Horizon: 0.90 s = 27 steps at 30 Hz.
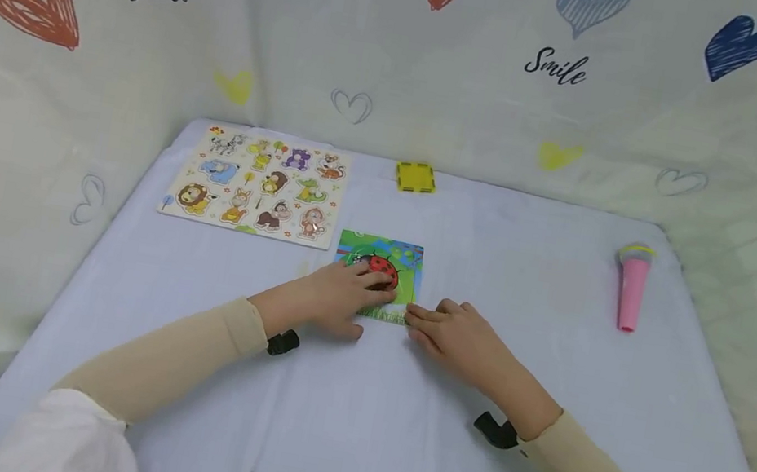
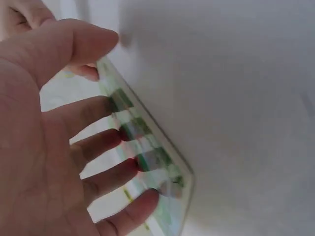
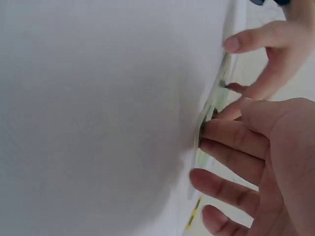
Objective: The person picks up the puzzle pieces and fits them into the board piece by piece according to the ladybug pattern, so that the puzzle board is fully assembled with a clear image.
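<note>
A small square ladybug picture board [image 1: 410, 262], green with a red ladybug, lies flat in the middle of the table. My left hand [image 1: 344, 297] rests over it with spread fingers, hiding part of the picture. In the left wrist view, those fingertips touch the glossy face of the board [image 2: 170, 172], and the thumb lies near its edge. My right hand [image 1: 459, 339] touches the board's lower right corner with its fingertips. The right wrist view shows the fingers of this hand [image 3: 241, 147] extended against the board's edge, the left hand [image 3: 280, 54] just beyond.
An animal puzzle board [image 1: 260, 184] lies at the back left of the white table [image 1: 348, 429]. A yellow square frame piece [image 1: 416, 177] sits near the back edge. On the right lies a pink toy microphone [image 1: 631, 292]. A heart-patterned curtain [image 1: 449, 74] hangs behind.
</note>
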Each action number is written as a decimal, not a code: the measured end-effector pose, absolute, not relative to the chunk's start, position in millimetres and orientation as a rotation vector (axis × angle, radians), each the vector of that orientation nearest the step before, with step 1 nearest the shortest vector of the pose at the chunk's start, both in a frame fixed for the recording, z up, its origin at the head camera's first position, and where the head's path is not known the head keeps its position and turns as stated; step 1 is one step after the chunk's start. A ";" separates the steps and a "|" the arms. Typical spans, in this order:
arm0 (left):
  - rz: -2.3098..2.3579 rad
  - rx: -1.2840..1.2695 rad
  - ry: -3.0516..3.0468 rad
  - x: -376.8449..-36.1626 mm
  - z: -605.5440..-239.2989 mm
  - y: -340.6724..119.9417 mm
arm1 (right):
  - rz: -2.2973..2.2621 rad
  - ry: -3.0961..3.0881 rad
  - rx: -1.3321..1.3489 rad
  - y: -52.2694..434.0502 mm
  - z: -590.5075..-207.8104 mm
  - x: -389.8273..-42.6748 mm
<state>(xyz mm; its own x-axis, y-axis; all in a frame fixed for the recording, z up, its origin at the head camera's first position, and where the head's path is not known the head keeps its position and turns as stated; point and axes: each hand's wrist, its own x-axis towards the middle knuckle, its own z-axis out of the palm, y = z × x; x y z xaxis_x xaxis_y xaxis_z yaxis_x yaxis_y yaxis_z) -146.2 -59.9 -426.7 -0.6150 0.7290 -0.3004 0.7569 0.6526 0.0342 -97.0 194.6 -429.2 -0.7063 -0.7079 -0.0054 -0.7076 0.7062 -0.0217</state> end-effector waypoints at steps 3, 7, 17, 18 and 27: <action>-0.113 1.151 2.575 -143.5 -422.5 -57.2 | 0.152 2.923 -1.348 190.1 -430.2 -92.9; -0.115 1.101 2.558 -140.1 -420.1 -52.9 | 0.211 2.956 -1.401 183.1 -429.7 -90.8; 0.161 1.064 2.524 -149.9 -422.8 -58.4 | 0.070 3.022 -1.107 164.7 -434.0 -95.3; 0.151 1.067 2.510 -150.8 -421.6 -59.1 | 0.088 3.025 -1.105 163.5 -434.6 -94.6; 0.107 1.068 2.470 -159.9 -411.7 -60.5 | 0.057 2.961 -1.025 162.0 -427.7 -102.8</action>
